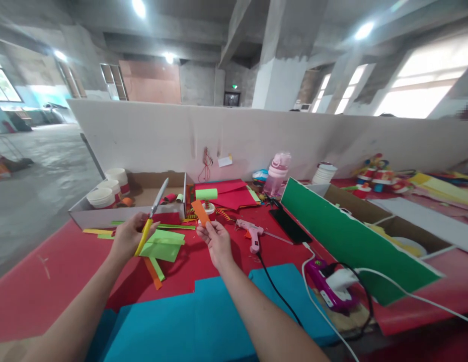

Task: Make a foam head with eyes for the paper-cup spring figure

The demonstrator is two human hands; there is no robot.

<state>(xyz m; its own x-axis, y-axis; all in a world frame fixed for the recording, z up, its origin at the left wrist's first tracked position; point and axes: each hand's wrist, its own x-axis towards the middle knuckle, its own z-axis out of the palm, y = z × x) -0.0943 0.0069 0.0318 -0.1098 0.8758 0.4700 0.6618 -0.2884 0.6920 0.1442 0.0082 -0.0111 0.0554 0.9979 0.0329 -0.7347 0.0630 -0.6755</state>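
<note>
Red bench (pixel 49 269): left hand (pixel 127 235) curled round scissors (pixel 155 205), blades toward far edge; right hand (pixel 219 244) pinches orange strip (pixel 200 212) over mid-bench, long axis toward far-left corner. Far-left box (pixel 100 218) holds white cups (pixel 101 197).

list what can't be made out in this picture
All in the head view:
Orange strip: lower end, hidden by the right hand.
Scissors: part of the handles, behind the left hand.
Cups: bottoms, behind the left box.
Card: any writing, too small.
Blue sheet: near end, cut off by the bottom edge.
</note>
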